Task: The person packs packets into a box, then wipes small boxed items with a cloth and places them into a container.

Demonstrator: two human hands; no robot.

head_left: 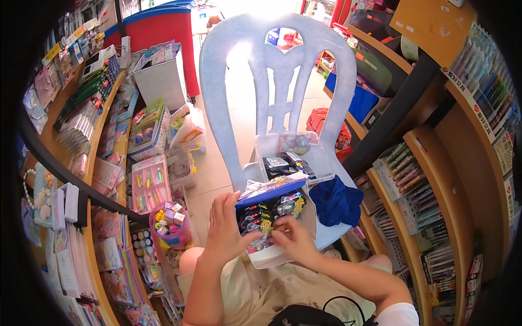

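A display box [273,257] with a blue-edged flap [272,191] stands at the front of the chair seat, above my lap. Several dark, shiny small packets [256,218] with yellow-green print fill it. My left hand [224,228] grips the box's left side, fingers along the outside and thumb over the near packets. Inside the box's right part, my right hand [293,237] has its fingers curled and pinched at a packet; its fingertips are partly hidden. Behind the box, a clear plastic tub [324,178] holds more dark packets.
The pale blue chair [216,108] faces me, with a dark blue cloth [338,200] on its seat. Stocked shelves close in on both sides. To the left stand a pink basket [173,234] and a white bin [161,81]. A red basket [338,133] sits behind the chair.
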